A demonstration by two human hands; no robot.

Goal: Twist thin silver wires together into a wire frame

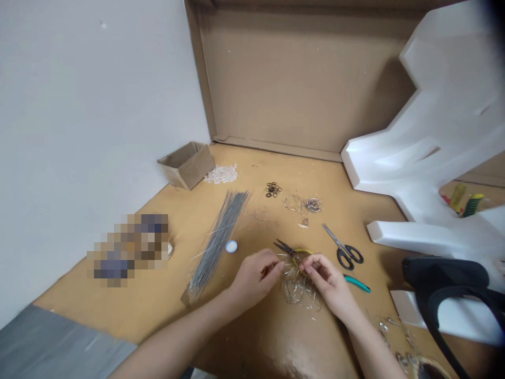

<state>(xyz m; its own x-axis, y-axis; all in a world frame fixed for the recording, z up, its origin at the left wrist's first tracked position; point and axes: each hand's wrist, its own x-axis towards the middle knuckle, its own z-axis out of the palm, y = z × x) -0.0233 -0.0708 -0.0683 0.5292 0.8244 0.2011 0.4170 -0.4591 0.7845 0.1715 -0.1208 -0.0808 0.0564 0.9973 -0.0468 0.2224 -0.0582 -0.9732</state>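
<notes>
My left hand (pixel 258 273) is closed in a pinch, with fine wire ends close to its fingertips. To its right, my right hand (pixel 325 279) also pinches, thumb against forefinger. Whatever sits between the fingers of either hand is too thin to make out. Pliers (pixel 284 246) with dark jaws and yellow handles lie just beyond the fingers, their handles partly hidden by my right hand. Below and between both hands spreads a loose tangle of silvery bent wire (pixel 300 292). A bundle of straight grey wires (pixel 221 239) lies to the left of my left hand.
Black-handled scissors (pixel 342 250) and a teal handle (pixel 357 283) lie at right. Farther back are black rings (pixel 272 190), a wire pile (pixel 313 205), clear bits (pixel 223 173) and a cardboard box (pixel 187 164). A white round cap (pixel 231 246) sits beside the bundle. White moulded foam (pixel 389 158) stands at right.
</notes>
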